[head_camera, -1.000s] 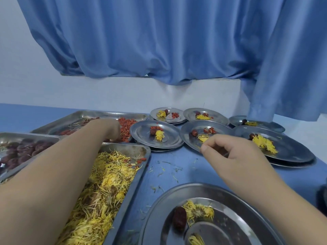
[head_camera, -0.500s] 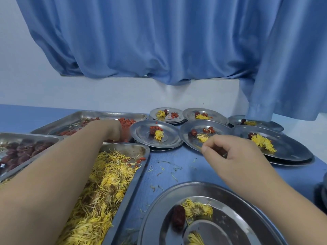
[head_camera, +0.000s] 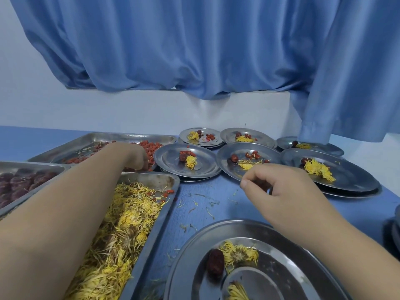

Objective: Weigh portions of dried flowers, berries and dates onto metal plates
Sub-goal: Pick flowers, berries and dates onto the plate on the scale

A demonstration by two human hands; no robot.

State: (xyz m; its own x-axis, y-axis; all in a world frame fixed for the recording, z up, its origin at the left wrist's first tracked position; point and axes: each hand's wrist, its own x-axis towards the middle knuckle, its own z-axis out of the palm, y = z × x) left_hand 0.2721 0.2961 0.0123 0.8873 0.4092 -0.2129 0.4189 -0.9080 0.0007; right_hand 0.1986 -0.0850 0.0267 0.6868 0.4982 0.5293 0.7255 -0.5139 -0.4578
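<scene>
Berries (head_camera: pixel 151 147), where are they now? my colleague asks.

They lie in the far tray (head_camera: pixel 97 137), and my left hand (head_camera: pixel 134 156) is down among them at its near edge. The fingers are curled under the hand, so I cannot tell if they hold some. My right hand (head_camera: pixel 281 191) hovers at the near rim of the middle plate (head_camera: pixel 229 172), fingers bent, thumb against forefinger. If something is pinched there, I cannot tell.

What can go wrong from here?

Berries are small and they roll. I think a loose pinch would drop some on the way; a few red ones already lie in the corner of the flower tray (head_camera: pixel 158 180). My left forearm (head_camera: pixel 65 202) is low over the flowers (head_camera: pixel 121 224) and could drag petals out onto the table (head_camera: pixel 205 204). Also the right hand could knock that rim and shake the portion, and then the weight is wrong.

How many of each?

3 trays: berries, flowers, dates (head_camera: pixel 19 182). 6 plates (head_camera: pixel 201 144) stand beyond my hands; 4 have berries, the 2 on the right have only a date and flowers. 1 near plate (head_camera: pixel 190 256) has 1 date and flowers, no berries yet.
</scene>
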